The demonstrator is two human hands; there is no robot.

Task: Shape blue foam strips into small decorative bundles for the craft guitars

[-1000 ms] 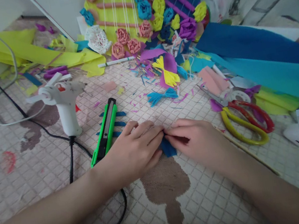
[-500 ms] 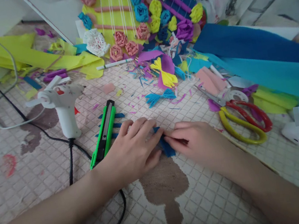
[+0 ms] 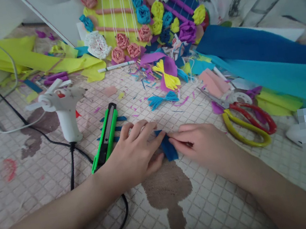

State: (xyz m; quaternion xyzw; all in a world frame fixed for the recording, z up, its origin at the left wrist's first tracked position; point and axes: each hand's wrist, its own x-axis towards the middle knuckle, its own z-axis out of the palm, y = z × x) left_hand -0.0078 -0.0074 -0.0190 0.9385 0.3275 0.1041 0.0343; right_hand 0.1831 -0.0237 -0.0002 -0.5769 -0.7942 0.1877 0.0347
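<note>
A small strip of dark blue crepe paper [image 3: 170, 151] lies between my two hands. My left hand [image 3: 135, 152] is bent over its left side, with the index fingertip pressed on the paper's upper part and the thumb near its left edge. My right hand [image 3: 196, 140] has thumb and index finger pinched together at the strip's upper right edge. Right beside my left hand is a green utility knife [image 3: 106, 137], lying across several narrow dark blue strips [image 3: 119, 128]. Ahead of the hands sit a light blue paper bow [image 3: 164, 99] and a yellow paper bow [image 3: 166, 75].
A white glue gun [image 3: 67, 112] with a black cord stands left. Scissors [image 3: 244, 123] with red and yellow handles lie right. Behind are paper-flower decorations [image 3: 123, 18], yellow crepe paper [image 3: 21, 54], blue crepe sheets [image 3: 261, 47] and scraps. A white object [image 3: 294, 134] sits far right.
More of the dark blue strip shows between my hands, its lower end lying slightly further left. Both hands stay nearly in place; the view has shifted slightly.
</note>
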